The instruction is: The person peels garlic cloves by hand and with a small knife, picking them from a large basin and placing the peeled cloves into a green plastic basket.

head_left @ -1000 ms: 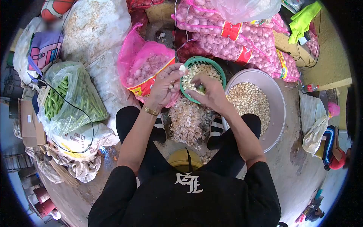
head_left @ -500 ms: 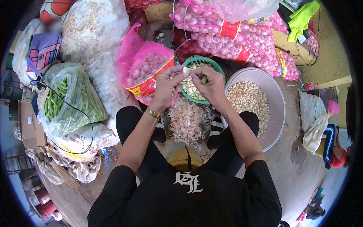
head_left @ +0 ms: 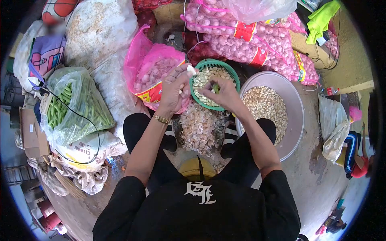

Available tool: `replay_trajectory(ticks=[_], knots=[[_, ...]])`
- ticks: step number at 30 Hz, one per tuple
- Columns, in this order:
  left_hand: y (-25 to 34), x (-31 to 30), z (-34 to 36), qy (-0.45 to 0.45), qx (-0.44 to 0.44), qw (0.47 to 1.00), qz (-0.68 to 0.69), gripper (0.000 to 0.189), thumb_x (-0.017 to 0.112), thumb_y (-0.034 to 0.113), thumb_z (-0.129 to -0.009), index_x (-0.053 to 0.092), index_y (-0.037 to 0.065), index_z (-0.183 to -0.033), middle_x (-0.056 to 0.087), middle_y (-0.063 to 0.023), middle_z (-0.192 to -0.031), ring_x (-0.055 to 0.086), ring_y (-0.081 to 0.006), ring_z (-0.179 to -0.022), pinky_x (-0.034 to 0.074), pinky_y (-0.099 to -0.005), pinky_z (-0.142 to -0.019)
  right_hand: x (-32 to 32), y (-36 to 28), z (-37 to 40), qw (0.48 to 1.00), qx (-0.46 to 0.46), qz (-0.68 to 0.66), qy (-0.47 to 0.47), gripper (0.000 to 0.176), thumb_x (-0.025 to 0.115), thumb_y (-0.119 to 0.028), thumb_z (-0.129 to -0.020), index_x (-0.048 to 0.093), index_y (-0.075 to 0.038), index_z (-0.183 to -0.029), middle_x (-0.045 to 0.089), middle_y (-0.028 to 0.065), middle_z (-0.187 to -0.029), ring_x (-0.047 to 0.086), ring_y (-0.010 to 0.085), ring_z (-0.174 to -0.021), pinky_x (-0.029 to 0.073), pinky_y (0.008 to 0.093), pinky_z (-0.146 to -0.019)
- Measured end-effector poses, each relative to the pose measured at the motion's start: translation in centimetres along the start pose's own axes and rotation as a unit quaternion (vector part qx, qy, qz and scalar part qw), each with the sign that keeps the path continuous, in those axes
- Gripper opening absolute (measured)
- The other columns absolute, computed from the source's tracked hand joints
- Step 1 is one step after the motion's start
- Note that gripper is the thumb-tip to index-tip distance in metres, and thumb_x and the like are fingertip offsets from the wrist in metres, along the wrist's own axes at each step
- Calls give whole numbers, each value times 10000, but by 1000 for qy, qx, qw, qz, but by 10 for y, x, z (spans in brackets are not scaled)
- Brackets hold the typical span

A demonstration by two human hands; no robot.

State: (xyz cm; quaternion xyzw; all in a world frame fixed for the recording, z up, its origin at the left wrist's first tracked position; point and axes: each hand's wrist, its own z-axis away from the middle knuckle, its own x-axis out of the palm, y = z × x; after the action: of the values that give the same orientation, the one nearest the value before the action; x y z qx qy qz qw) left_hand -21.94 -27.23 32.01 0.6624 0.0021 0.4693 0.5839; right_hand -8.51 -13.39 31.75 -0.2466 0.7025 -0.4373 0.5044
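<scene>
My left hand [head_left: 173, 89] pinches a white garlic clove [head_left: 191, 70] between thumb and fingertips, above the rim of the pink mesh bag [head_left: 156, 69] full of garlic. Over a green basket [head_left: 231, 69] of peeled cloves is my right hand [head_left: 226, 95], a little apart from the left. Its fingers curl around a small green object [head_left: 216, 87], perhaps a handle, mostly hidden by the hand. Below both hands lies a heap of papery garlic skins [head_left: 197, 130] on the floor between my feet.
At the right stands a wide pale basin [head_left: 294, 104] holding many garlic cloves. Stacked pink sacks of garlic [head_left: 257, 44] fill the back. A clear bag of green beans [head_left: 76, 104] rests at the left, above a white printed sack [head_left: 86, 150]. Beneath me is a yellow seat [head_left: 193, 166].
My hands have moved apart: the left has shifted slightly left and toward me with the clove, while the right has come down over the basket.
</scene>
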Motion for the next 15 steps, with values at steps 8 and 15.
replay_trajectory(ticks=[8, 15], knots=[[-3, -2, -1, -26, 5, 1000, -2, 281, 636, 37, -890, 544, 0, -1153, 680, -156, -1030, 463, -33, -468, 354, -164, -375, -4, -2, 10, 989, -1, 39, -146, 131, 670, -75, -840, 676, 12, -938, 680, 104, -793, 617, 126, -746, 483, 286, -720], [-10, 0, 0, -14, 16, 996, -90, 237, 678, 67, -878, 617, -13, -1092, 680, -45, -855, 486, -6, -488, 330, -151, -373, 5, -8, -2, 985, -66, -80, 137, 178, 684, -98, -833, 698, 3, -979, 677, 121, -836, 645, 201, -780, 483, 319, -726]])
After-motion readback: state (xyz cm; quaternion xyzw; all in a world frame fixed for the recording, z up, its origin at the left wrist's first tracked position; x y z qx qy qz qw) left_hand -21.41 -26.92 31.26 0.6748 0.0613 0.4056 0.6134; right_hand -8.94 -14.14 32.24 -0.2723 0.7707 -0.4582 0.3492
